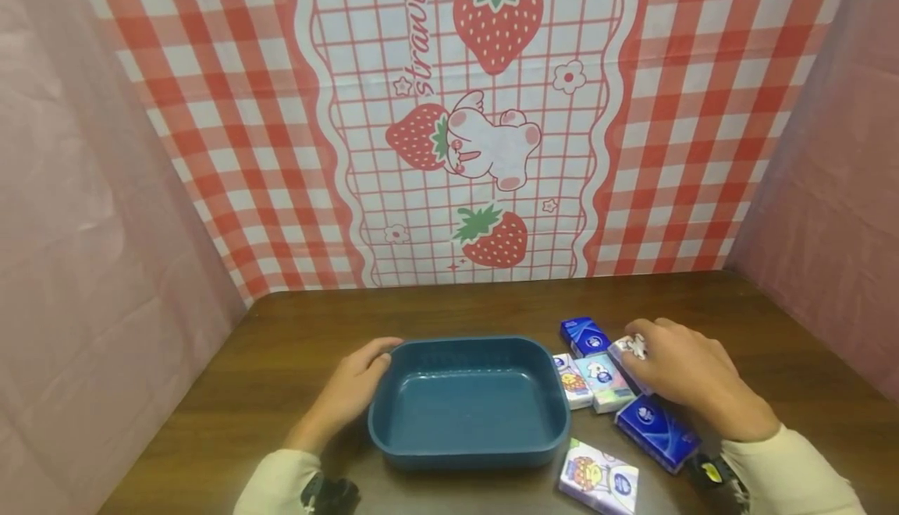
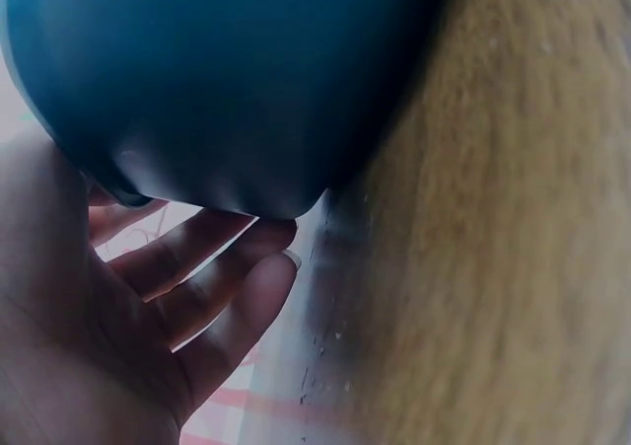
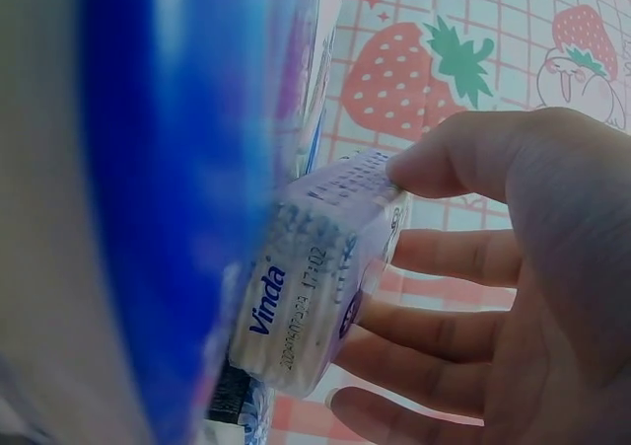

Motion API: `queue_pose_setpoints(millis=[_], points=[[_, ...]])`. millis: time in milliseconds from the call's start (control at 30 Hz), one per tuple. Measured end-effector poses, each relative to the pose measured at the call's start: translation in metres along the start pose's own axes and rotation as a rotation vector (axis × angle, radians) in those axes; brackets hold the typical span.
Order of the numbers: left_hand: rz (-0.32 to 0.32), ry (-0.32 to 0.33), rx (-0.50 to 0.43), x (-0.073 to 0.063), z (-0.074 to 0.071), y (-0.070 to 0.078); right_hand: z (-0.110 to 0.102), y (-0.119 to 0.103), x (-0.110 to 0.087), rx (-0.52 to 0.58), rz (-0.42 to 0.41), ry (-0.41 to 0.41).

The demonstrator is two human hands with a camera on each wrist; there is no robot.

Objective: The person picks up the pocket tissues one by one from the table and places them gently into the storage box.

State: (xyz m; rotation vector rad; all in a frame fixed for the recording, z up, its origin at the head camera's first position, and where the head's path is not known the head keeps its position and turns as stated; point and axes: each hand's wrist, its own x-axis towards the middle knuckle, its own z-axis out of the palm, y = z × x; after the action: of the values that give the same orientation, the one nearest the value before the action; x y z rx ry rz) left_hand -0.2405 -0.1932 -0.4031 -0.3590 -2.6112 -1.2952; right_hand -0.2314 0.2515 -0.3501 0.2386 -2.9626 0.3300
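Observation:
My left hand (image 1: pixel 351 386) rests against the outside of a dark teal plastic tub (image 1: pixel 470 459) at its left rear corner. Seen from the left wrist, fairly straight fingers (image 2: pixel 212 312) touch the tub's outer wall below the rim. Over a group of tissue packs to the right of the tub, my right hand (image 1: pixel 691 367) pinches a white-and-lilac tissue pack (image 3: pixel 286 307) between thumb and fingers. That pack is tilted in the right wrist view, its Vinda-lettered end facing the camera. From the head view, the hand partly covers it.
Around the held pack lie a blue tissue pack (image 1: pixel 584 335) behind, a pastel one (image 1: pixel 602 382), a cartoon-print one (image 1: pixel 572 382) against the tub, and another blue one (image 1: pixel 658 431). A lilac cartoon pack (image 1: pixel 599 477) lies nearer the front. A strawberry-print cloth (image 1: pixel 485 94) hangs behind the wooden table (image 1: pixel 309 320).

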Motion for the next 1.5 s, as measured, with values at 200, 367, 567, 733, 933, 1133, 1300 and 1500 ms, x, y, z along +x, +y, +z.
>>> queue_pose_setpoints(millis=[200, 367, 567, 733, 933, 1133, 1300, 1500], points=[[0.023, 0.001, -0.003, 0.0004, 0.0021, 0.0000, -0.0023, 0.0012, -0.0011, -0.007, 0.006, 0.009], [0.022, -0.006, -0.015, 0.0014, 0.0029, 0.0003, -0.0033, 0.0018, -0.0010, -0.004, -0.004, 0.023], [0.022, -0.004, -0.016, 0.0012, 0.0027, 0.0000, -0.0049, -0.0001, 0.0009, -0.008, -0.024, 0.048], [0.032, -0.011, -0.022, 0.0034, 0.0024, 0.0013, -0.0082, -0.0016, 0.0020, -0.011, -0.025, 0.057], [0.029, -0.016, -0.010, 0.0038, 0.0011, 0.0001, -0.0080, -0.0040, 0.0029, -0.005, -0.018, 0.036], [0.027, -0.017, -0.004, 0.0021, 0.0010, -0.0016, -0.0063, -0.0054, 0.0032, -0.006, -0.026, 0.044], [0.016, -0.026, -0.005, 0.0002, 0.0023, -0.0027, -0.0057, -0.0065, 0.0015, -0.004, -0.023, 0.036], [0.011, -0.027, -0.020, -0.0008, 0.0021, -0.0022, -0.0056, -0.0076, 0.0012, -0.006, -0.029, 0.041]])
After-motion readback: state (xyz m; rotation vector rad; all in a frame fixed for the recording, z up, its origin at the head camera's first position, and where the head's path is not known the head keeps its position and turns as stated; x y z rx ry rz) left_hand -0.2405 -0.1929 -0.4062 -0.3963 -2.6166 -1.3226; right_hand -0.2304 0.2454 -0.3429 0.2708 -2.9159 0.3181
